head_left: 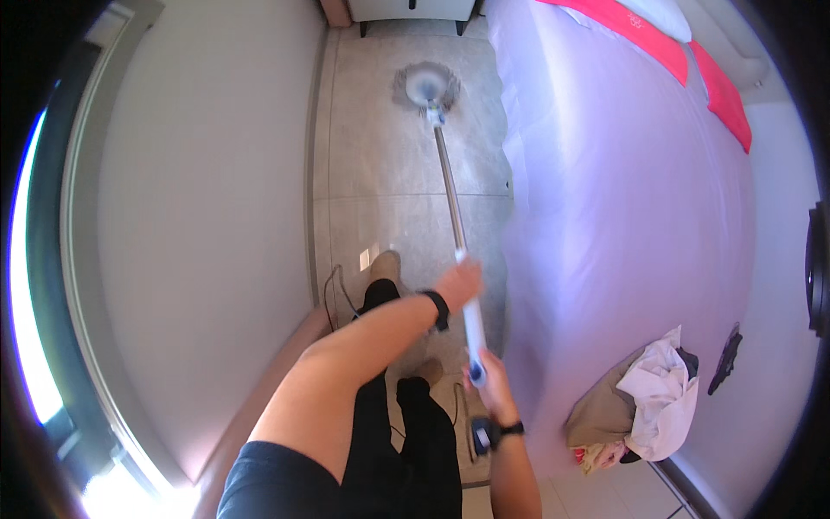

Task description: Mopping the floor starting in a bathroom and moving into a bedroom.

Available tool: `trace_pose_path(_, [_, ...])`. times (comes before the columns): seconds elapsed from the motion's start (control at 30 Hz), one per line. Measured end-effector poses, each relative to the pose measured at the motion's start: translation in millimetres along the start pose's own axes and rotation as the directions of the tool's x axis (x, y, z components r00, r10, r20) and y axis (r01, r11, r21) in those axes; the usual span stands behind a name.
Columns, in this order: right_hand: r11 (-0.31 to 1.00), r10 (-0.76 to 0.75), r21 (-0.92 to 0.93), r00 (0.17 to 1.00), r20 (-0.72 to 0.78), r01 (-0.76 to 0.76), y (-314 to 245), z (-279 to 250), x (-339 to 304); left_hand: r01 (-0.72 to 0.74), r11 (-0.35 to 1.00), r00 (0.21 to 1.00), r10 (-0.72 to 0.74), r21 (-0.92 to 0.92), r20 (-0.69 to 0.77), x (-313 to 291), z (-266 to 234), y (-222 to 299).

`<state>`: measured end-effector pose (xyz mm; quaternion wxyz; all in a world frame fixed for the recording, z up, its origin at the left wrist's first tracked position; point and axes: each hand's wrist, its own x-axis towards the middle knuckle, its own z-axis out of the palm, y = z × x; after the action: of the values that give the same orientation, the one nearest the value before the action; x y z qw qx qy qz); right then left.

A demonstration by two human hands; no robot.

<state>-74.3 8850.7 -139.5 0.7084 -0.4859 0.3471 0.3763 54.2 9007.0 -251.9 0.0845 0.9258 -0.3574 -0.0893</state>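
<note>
A spin mop (449, 177) with a metal pole and white grip stretches away from me. Its round white head (427, 85), ringed by dark grey strands, lies on the floor tiles, slightly blurred. My left hand (460, 281), with a black band at the wrist, is closed round the upper part of the white grip. Nearer to me, my right hand (493, 385) is wrapped about the grip's end, where a blue cap shows. A watch (487, 434) sits on the right wrist.
On the right stands a bed (622, 225) with a pale lilac sheet, red-trimmed pillows and a heap of clothes (661, 389). A wall (207, 190) runs along the left. Far ahead is a white cabinet (411, 9) on dark legs. Thin cables (331, 290) lie near my feet.
</note>
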Motion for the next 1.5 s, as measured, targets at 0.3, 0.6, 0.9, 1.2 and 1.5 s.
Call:
trace_pose_path(0.3, [0.946, 0.102, -0.196, 0.813, -0.573, -0.257, 103.5, -140.5, -408.3, -0.261, 0.472, 0.874, 0.486, -0.842, 0.001, -109.2, -25.6, 437.2])
trace_pose_path(0.6, [0.889, 0.194, -0.109, 0.581, -0.791, -0.445, 156.1, -139.1, -471.1, -0.188, 0.413, 0.669, 0.718, -0.891, 0.192, -139.3, -68.5, 466.4])
trace_pose_path(0.9, [0.963, -0.003, -0.252, 0.935, -0.354, -0.092, 37.7, -38.1, -198.2, -0.115, 0.637, 0.96, 0.269, -0.762, 0.079, -67.4, -29.6, 161.7])
trace_pose_path(1.2, [0.983, 0.03, -0.182, 0.977, 0.21, 0.009, -72.7, 225.1, 161.4, 0.471, 0.844, 0.882, -0.444, -0.257, 0.157, -69.4, -43.9, -273.6])
trace_pose_path(1.5, [0.987, -0.012, -0.146, 0.951, 0.31, 0.06, -5.5, 251.9, 155.7, 0.466, 0.85, 0.718, -0.526, 0.247, 0.457, -108.6, -53.3, -265.5])
